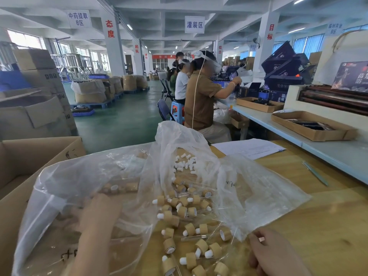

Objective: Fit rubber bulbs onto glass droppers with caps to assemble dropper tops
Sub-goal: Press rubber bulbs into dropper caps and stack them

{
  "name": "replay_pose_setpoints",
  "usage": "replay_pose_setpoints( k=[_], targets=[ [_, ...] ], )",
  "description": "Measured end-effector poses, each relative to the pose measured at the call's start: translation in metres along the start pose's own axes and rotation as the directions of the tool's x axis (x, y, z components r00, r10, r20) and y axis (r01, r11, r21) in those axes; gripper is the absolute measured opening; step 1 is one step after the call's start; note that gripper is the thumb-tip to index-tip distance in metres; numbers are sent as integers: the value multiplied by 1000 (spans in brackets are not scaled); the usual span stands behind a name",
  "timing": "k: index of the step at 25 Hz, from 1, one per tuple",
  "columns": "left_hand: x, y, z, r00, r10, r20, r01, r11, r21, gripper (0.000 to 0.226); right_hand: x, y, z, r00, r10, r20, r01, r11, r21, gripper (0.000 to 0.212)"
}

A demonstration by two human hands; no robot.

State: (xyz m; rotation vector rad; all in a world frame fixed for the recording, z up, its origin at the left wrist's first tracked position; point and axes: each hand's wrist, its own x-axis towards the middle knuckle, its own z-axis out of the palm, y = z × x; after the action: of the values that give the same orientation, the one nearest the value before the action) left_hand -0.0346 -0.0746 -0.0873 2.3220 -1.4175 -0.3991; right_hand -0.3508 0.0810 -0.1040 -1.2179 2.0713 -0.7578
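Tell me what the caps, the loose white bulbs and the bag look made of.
The caps look matte tan with faint wood grain: bamboo or a printed sleeve, unclear. The bulbs are matte white, likely rubber. The bag is thin clear plastic film, glossy and wrinkled.

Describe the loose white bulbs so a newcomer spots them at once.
Start at the wooden table. Inside the clear plastic bag at its middle, the loose white bulbs lie farthest back. Unlike the capped droppers in front, they have no tan cap.
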Motion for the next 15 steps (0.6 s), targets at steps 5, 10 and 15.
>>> replay_pose_setpoints(
  k=[5,10,15],
  targets=[
    [7,0,10,1000,-9,14,11,989,-149,57,12,-8,-19,997,29,-78,-24,997,70,15],
    [6,3,17,969,-100,-226,-73,757,-649,30,61,-37,-47,944,-154,-293,160,987,-6,12],
    [6,-12,4,985,-155,78,83,26,-996,17,129,-68,-27,950,-270,-157,232,947,-223,25]
  ],
)
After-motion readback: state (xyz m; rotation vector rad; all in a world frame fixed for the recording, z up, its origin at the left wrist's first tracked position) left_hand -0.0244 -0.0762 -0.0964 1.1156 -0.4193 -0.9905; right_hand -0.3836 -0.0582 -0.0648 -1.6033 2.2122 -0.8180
